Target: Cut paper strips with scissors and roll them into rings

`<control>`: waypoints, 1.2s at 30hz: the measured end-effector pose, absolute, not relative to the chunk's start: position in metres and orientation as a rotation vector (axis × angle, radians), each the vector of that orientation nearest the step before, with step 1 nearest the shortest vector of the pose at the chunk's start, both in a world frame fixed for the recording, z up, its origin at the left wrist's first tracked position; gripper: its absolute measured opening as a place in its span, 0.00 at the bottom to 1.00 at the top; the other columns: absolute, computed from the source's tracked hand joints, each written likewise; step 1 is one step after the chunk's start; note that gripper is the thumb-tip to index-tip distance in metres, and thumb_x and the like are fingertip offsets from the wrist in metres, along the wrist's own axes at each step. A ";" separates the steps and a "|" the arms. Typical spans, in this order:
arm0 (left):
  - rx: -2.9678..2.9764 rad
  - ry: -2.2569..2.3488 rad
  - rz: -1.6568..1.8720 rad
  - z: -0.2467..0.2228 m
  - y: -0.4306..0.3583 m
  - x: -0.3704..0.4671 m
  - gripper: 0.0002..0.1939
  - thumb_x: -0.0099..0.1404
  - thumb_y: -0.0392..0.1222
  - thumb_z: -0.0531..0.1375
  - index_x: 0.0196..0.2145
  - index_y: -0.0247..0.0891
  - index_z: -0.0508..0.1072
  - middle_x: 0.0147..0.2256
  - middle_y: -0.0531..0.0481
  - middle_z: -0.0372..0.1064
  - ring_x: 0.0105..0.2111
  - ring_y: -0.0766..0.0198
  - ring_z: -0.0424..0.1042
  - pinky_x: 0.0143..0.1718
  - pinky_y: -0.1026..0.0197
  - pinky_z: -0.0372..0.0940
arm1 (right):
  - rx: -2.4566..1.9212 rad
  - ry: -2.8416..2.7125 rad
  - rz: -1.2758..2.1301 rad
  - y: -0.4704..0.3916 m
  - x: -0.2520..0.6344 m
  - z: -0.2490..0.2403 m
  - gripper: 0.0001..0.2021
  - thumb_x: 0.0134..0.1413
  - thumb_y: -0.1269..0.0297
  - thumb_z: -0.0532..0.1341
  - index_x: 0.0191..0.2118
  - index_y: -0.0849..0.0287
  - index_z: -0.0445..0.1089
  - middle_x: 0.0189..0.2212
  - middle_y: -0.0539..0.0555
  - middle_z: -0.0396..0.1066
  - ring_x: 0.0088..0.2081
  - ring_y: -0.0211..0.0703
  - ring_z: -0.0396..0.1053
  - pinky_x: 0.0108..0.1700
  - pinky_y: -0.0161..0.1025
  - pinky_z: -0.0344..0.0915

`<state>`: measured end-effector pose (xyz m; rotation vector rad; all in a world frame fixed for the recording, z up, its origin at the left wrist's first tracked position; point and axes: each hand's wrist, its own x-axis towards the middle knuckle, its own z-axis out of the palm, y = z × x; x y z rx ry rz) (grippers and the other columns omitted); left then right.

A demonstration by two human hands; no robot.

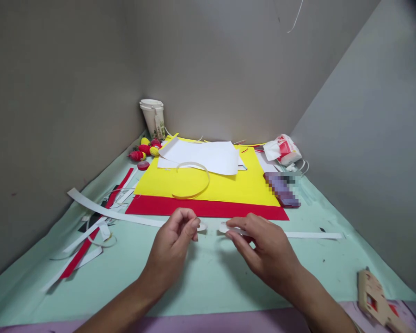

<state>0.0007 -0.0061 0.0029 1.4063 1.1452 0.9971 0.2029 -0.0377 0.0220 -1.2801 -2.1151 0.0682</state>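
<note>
My left hand [171,247] pinches a long white paper strip [125,216] near its rounded end, and the rest curves away to the left above the table. Between the thumb and fingers of my right hand [268,245] is another white paper strip [314,235], which runs out to the right behind the hand. The two strip ends point at each other with a small gap between them. Both hands hover over the pale green tablecloth [211,282], just in front of a red sheet [208,209].
A yellow sheet [235,187] bears white paper [204,155] and a curled strip [208,178]. Left lie red and white strips [85,247]; behind stand yarn pieces [138,155] and a cup [153,118]. Right are a phone [282,189], tissue pack [287,149] and glue gun [376,296].
</note>
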 end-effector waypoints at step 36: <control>1.566 1.425 0.804 -0.034 0.015 0.008 0.08 0.63 0.46 0.52 0.29 0.42 0.64 0.28 0.50 0.73 0.32 0.56 0.72 0.34 0.57 0.61 | -1.444 -2.545 0.368 0.002 0.206 0.014 0.14 0.55 0.75 0.56 0.41 0.51 0.73 0.30 0.51 0.76 0.28 0.40 0.71 0.26 0.33 0.51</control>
